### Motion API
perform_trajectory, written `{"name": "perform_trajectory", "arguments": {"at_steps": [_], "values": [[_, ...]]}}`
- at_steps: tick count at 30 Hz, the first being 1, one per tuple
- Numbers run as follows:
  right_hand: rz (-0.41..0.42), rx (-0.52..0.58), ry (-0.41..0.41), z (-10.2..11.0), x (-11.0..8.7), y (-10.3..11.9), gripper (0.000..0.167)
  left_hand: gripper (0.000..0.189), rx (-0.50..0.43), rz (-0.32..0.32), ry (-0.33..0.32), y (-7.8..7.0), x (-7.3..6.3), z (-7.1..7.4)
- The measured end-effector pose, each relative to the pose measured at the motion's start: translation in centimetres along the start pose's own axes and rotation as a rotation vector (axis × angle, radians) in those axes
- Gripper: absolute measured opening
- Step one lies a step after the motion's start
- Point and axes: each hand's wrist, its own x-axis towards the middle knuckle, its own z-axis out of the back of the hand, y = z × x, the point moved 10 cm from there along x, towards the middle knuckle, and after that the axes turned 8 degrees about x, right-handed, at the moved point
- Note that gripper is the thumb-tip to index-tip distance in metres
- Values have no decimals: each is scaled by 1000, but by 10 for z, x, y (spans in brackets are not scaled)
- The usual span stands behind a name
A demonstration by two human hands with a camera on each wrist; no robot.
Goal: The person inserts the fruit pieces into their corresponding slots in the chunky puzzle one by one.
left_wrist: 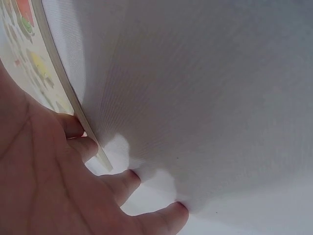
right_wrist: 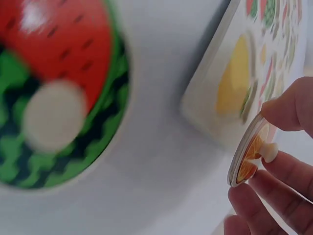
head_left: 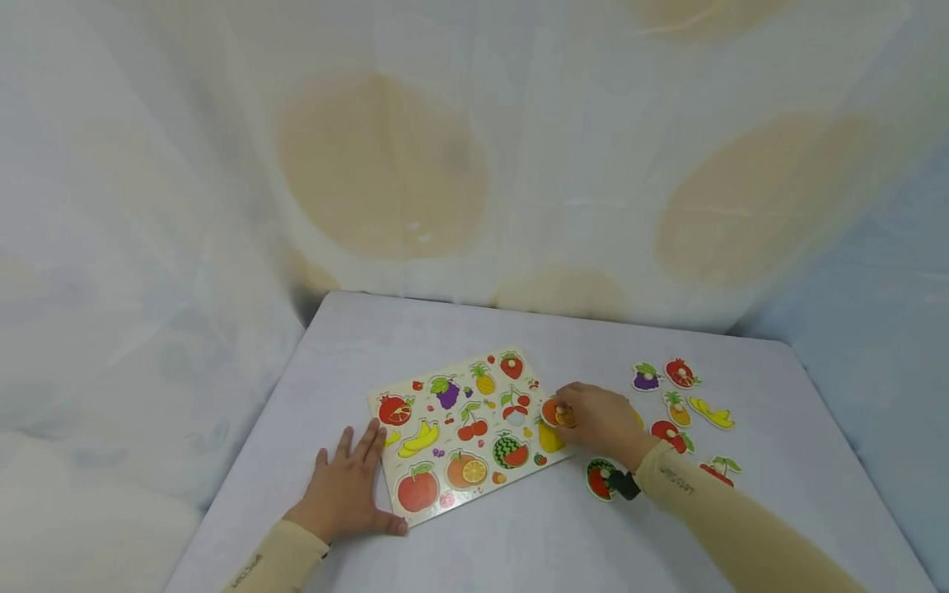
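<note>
A wooden fruit puzzle board [head_left: 437, 432] lies slanted on the table, printed with fruit pictures in shallow recesses. My left hand [head_left: 344, 486] rests spread at its left edge, fingertips and thumb along the border. In the left wrist view two fingers [left_wrist: 83, 147] touch the board's edge and others press on the cloth. My right hand [head_left: 600, 420] pinches an orange puzzle piece [right_wrist: 252, 156] with a round knob, holding it tilted by the board's right edge. Close under the right wrist lies the watermelon piece [head_left: 599, 479], its pale knob [right_wrist: 55, 116] large in the right wrist view.
Right of the board lie several loose knobbed pieces: grapes [head_left: 647, 377], a pomegranate [head_left: 680, 373], a pineapple [head_left: 677, 409], bananas [head_left: 712, 413], an apple [head_left: 670, 434] and cherries [head_left: 719, 470]. A pale cloth covers the table [head_left: 519, 535]; hanging fabric [head_left: 563, 165] surrounds it.
</note>
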Motion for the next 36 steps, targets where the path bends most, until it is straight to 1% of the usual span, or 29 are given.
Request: {"name": "perform_trajectory", "arguments": {"at_steps": [5,11,16,19,22,24,30,36], "values": [[80,2,30,-7,4,23,40,146,-13,1,0,0,1,-2],[170,-20,82,-23,10,54,39,146,-16,-16,-10,-2,2,-1],[273,5,105,-36,9,85,38,147,-14,-18,-7,-3,2,-1],[308,22,137,-46,7,99,36,147,-16,-14,-3,-3,3,-2],[321,20,190,-57,6,109,35,147,-15,-13,-1,-4,3,-3],[343,19,207,-61,4,115,33,147,-15,-13,1,-4,3,-3],[436,8,186,-68,0,131,33,146,-9,-12,0,-6,3,0],[468,-28,190,-75,-3,141,37,146,-1,-14,2,-8,4,0]]}}
